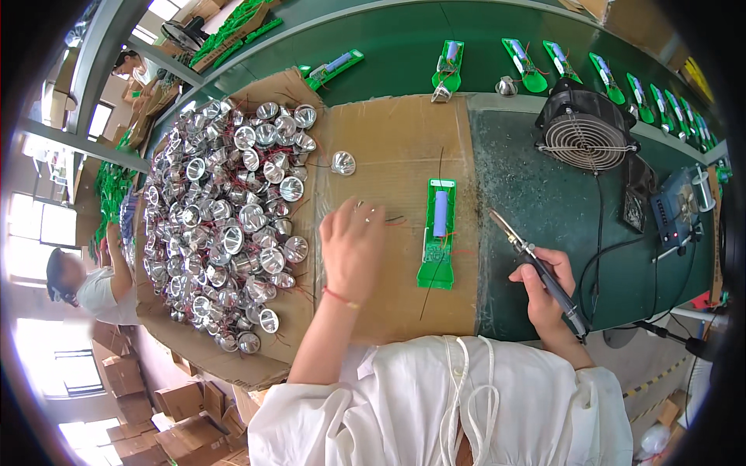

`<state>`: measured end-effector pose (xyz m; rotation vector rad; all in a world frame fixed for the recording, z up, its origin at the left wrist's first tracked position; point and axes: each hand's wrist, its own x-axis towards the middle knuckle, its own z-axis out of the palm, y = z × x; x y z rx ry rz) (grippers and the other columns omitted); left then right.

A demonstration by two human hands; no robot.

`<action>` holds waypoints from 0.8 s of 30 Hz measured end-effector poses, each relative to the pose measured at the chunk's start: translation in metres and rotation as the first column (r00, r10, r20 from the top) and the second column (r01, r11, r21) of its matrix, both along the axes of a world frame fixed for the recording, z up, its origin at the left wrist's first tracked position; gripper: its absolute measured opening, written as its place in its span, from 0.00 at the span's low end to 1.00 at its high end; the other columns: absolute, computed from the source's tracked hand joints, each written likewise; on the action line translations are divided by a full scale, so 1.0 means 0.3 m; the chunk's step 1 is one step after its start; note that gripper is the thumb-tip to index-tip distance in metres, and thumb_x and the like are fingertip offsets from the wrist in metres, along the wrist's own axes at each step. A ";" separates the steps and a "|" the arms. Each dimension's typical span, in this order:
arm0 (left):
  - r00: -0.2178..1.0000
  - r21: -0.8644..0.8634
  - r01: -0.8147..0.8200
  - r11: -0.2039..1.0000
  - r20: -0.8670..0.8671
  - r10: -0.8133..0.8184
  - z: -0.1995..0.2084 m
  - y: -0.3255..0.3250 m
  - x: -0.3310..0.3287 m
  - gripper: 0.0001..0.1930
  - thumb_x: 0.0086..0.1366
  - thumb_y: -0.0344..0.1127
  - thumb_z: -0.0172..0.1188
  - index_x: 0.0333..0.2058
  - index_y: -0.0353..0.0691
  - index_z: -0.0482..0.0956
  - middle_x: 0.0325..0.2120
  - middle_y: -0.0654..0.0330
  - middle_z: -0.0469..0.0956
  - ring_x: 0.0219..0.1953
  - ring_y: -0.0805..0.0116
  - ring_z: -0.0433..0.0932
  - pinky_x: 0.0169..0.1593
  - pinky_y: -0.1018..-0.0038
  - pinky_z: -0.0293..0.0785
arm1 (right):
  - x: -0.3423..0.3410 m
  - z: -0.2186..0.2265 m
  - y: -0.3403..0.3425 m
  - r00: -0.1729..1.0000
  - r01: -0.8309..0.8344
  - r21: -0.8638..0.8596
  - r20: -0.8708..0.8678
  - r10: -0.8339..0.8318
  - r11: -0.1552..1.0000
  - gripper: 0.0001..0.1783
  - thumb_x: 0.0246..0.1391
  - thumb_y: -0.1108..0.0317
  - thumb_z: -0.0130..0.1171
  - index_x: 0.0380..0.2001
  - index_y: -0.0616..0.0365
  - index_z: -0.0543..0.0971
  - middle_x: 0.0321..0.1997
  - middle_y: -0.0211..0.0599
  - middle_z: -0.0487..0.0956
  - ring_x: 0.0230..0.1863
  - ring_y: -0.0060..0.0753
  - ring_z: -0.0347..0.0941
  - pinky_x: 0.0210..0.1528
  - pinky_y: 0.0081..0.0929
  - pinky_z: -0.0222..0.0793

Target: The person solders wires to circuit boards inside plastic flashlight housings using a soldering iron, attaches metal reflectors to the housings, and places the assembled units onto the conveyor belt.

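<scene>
My right hand (550, 293) is wrapped round a soldering iron (536, 260), its metal tip pointing up and left over the dark green mat. My left hand (350, 252), slightly blurred, is closed on a small shiny reflector cup (365, 208), mostly hidden by the fingers, with thin wires trailing to the right. Between the hands lies a green plastic housing (437, 278) on cardboard. It holds a purple cylindrical battery (440, 215) and a small green circuit board (437, 250), with red and black wires sticking out. A single reflector cup (343, 163) lies beyond my left hand.
A large heap of wired reflector cups (225, 217) fills a cardboard tray at left. Black fan (587, 140) and blue soldering station (678, 206) stand at right. Several green housings (524, 66) line the far belt. Another person (93, 283) works at far left.
</scene>
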<state>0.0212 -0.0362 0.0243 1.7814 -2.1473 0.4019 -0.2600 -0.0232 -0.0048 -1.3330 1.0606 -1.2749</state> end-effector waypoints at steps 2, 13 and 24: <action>0.985 0.078 -0.027 0.997 0.173 0.013 -0.021 -0.015 -0.034 0.05 0.50 0.31 0.52 0.26 0.42 0.76 0.32 0.61 0.75 0.50 0.63 0.66 0.52 0.60 0.59 | 0.004 0.013 0.023 0.999 -0.035 -0.033 -0.008 0.034 0.999 0.13 0.52 0.74 0.54 0.40 0.67 0.66 0.29 0.38 0.76 0.28 0.23 0.74 0.31 0.17 0.69; 0.773 0.189 0.129 0.973 -0.634 0.021 -0.015 0.142 -0.116 0.02 0.50 0.30 0.61 0.23 0.40 0.77 0.25 0.60 0.78 0.29 0.62 0.75 0.42 0.67 0.66 | 0.009 0.042 0.062 0.971 -0.148 -0.171 -0.210 0.111 0.974 0.10 0.43 0.74 0.61 0.31 0.65 0.76 0.24 0.40 0.77 0.22 0.26 0.72 0.25 0.20 0.66; 0.686 0.230 0.133 0.964 -0.724 0.078 -0.067 0.139 -0.152 0.03 0.50 0.30 0.61 0.22 0.39 0.76 0.22 0.61 0.73 0.26 0.62 0.71 0.35 0.68 0.64 | 0.047 0.029 0.070 0.968 -0.128 -0.021 -0.222 0.120 0.992 0.09 0.46 0.71 0.58 0.29 0.65 0.72 0.25 0.40 0.77 0.25 0.23 0.72 0.28 0.19 0.67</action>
